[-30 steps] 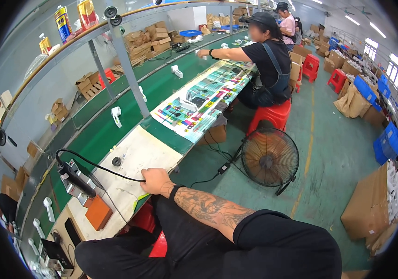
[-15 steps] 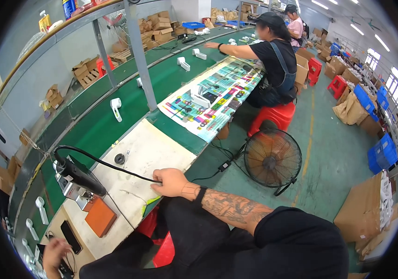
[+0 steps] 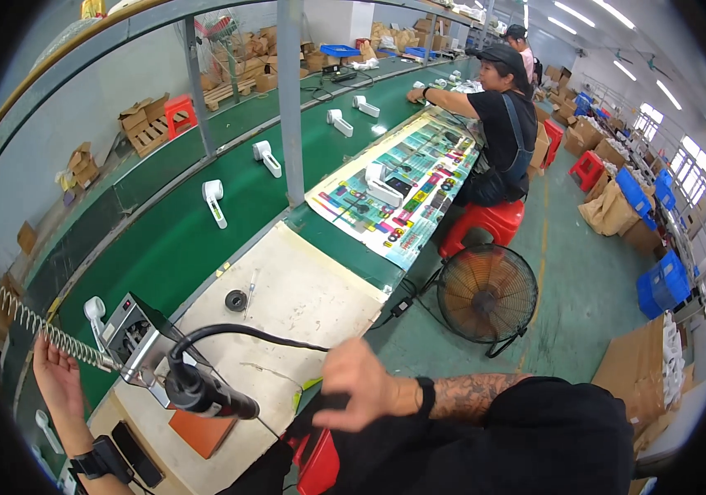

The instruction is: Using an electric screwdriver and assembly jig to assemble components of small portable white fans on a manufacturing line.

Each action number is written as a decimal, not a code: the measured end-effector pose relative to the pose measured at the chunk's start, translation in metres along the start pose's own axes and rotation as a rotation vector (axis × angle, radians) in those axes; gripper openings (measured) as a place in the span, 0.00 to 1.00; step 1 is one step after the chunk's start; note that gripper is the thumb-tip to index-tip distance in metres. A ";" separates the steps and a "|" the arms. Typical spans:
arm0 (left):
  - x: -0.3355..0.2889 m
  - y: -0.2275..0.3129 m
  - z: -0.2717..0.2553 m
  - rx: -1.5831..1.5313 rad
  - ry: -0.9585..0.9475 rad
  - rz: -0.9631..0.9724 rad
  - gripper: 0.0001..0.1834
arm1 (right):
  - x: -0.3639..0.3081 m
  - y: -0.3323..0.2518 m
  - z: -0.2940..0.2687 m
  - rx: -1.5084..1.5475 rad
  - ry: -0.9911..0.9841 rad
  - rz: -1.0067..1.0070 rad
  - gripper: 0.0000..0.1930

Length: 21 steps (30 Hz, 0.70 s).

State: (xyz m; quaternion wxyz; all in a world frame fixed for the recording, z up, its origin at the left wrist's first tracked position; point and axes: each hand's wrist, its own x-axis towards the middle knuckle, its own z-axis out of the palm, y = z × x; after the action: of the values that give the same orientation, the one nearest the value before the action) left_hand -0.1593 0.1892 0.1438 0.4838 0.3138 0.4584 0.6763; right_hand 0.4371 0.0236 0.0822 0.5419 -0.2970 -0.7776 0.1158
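Observation:
My left hand (image 3: 59, 381) is raised at the far left, its fingers curled at a metal coil spring (image 3: 38, 323); the fingertips are partly hidden there. The spring's lower end reaches the top of a black electric screwdriver (image 3: 213, 398), which hangs tilted over the bench. From the screwdriver a black cable (image 3: 246, 330) arcs right toward my right hand (image 3: 359, 384). That hand hovers off the bench's front edge, thumb and fingers apart with a gap between them. Beneath the screwdriver lies an orange-brown block (image 3: 203, 431), beside a metal box-shaped device (image 3: 134, 338).
White handheld devices (image 3: 214, 202) lie along a green conveyor belt (image 3: 173, 227). On the bench (image 3: 287, 272) are a black ring (image 3: 236, 300) and a phone (image 3: 137, 454). A co-worker (image 3: 501, 124) sits further along; a floor fan (image 3: 487, 293) stands at right.
My left hand has risen from beside the phone to the spring. My right hand has loosened from the cable. The screwdriver has tilted flatter, and the view has shifted.

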 end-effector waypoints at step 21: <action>-0.146 -0.044 0.140 -0.128 0.013 -0.145 0.07 | 0.060 -0.128 0.201 0.951 -0.466 0.649 0.28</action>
State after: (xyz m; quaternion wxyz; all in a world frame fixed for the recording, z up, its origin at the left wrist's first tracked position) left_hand 0.0268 0.1005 0.1597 0.5474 0.2440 0.4390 0.6694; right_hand 0.1964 -0.0142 0.1155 0.3680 -0.2111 -0.6088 0.6704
